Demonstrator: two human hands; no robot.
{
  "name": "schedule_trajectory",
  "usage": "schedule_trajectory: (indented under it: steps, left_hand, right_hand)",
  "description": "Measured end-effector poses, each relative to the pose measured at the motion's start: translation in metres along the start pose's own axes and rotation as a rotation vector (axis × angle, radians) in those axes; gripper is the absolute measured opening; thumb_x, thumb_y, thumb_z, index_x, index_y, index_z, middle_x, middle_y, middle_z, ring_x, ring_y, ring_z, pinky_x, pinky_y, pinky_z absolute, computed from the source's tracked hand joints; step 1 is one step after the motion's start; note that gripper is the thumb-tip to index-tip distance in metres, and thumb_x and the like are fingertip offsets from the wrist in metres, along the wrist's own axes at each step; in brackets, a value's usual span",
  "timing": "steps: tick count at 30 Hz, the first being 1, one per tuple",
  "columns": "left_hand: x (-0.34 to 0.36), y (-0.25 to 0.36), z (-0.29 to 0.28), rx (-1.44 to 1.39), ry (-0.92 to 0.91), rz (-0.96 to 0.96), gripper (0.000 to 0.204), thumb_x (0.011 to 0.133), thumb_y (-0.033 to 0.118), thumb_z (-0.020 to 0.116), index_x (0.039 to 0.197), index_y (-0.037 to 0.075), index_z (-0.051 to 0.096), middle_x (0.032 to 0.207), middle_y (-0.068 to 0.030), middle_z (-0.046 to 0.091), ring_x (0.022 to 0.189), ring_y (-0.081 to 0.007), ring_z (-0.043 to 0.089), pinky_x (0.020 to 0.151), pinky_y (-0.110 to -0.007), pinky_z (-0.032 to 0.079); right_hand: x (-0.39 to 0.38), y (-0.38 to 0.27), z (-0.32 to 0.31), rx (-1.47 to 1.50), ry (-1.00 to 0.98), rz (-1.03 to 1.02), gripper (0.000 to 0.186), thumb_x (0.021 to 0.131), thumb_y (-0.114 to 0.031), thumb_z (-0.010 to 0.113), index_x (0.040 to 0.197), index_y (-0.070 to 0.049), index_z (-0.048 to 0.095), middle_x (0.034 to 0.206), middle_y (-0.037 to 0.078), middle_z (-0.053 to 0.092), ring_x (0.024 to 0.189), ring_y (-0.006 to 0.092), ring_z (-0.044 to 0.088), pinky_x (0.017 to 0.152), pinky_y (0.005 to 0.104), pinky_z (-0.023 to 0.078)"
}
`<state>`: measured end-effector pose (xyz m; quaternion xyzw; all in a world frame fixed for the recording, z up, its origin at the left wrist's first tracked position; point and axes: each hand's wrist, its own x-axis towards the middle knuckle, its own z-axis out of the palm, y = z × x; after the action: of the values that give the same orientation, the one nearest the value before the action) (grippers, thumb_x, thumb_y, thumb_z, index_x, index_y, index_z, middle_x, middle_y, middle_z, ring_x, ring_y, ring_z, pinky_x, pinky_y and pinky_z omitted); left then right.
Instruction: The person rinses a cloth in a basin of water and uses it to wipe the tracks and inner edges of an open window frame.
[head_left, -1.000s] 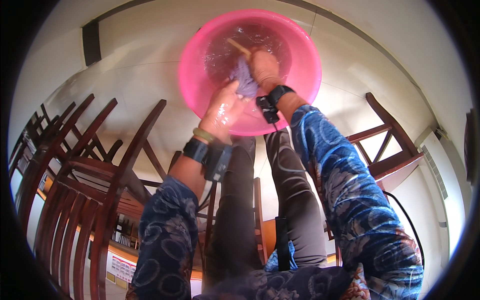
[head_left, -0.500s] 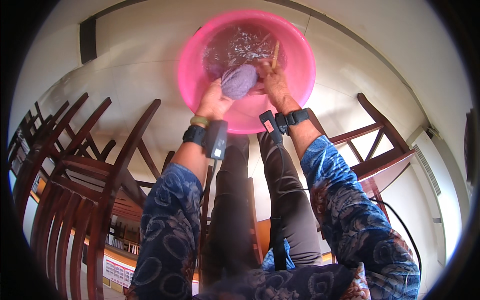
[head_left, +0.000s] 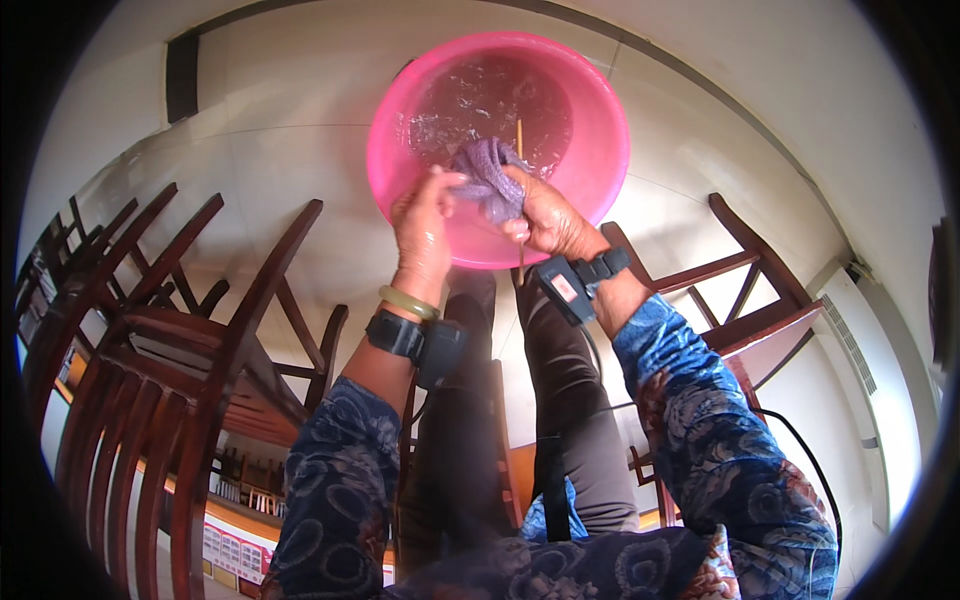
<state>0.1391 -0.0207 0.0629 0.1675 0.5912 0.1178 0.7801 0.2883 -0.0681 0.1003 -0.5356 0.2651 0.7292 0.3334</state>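
Note:
Both my hands are over the near half of a pink plastic basin [head_left: 597, 170] of murky water. A bunched purple wet cloth [head_left: 484, 170] is between them. My left hand [head_left: 425, 215] has curled fingers gripping the cloth's left side. My right hand [head_left: 540, 215] is closed round the cloth's right side, along with a thin light wooden stick [head_left: 519, 135], which stands out above and below the hand. A black strapped device is on each wrist, with a pale green bangle on the left one.
Dark wooden chairs [head_left: 272, 280] crowd the left side, and another chair [head_left: 752, 310] stands at the right. The basin is on pale tiled floor [head_left: 280, 150], with my legs below it. A white upright unit [head_left: 855, 360] is by the right wall. A black cable [head_left: 800, 440] runs down the right.
My hands have come closer and nearer to me, the cloth is more tightly bunched, and the stick now points lengthwise through my right hand, lower than before.

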Motion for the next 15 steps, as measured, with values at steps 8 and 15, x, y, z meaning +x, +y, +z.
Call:
schedule_trajectory:
  steps: [8, 15]
  left_hand:
    - [0.003, 0.013, 0.031, -0.66, -0.237, -0.194, 0.033, 0.084, 0.029, 0.061, 0.106, 0.005, 0.056, 0.087, -0.0039, 0.056, 0.082, -0.0157, 0.056, 0.074, -0.031, 0.047]
    - [0.039, 0.016, 0.024, -0.448, -0.232, -0.395, 0.027, 0.085, 0.021, 0.06, 0.107, 0.007, 0.054, 0.079, -0.0009, 0.056, 0.071, -0.0153, 0.057, 0.062, -0.029, 0.049]
  right_hand:
    - [-0.028, 0.005, 0.016, 0.282, -0.145, 0.123, 0.044, 0.087, -0.058, 0.037, 0.104, -0.021, 0.053, 0.067, 0.008, 0.054, 0.036, 0.0071, 0.027, 0.031, 0.0155, 0.021]
    - [-0.025, -0.019, 0.022, -0.012, -0.076, 0.142, 0.027, 0.077, -0.034, 0.069, 0.083, -0.013, 0.052, 0.056, -0.005, 0.042, 0.038, 0.0019, 0.03, 0.033, 0.0173, 0.018]
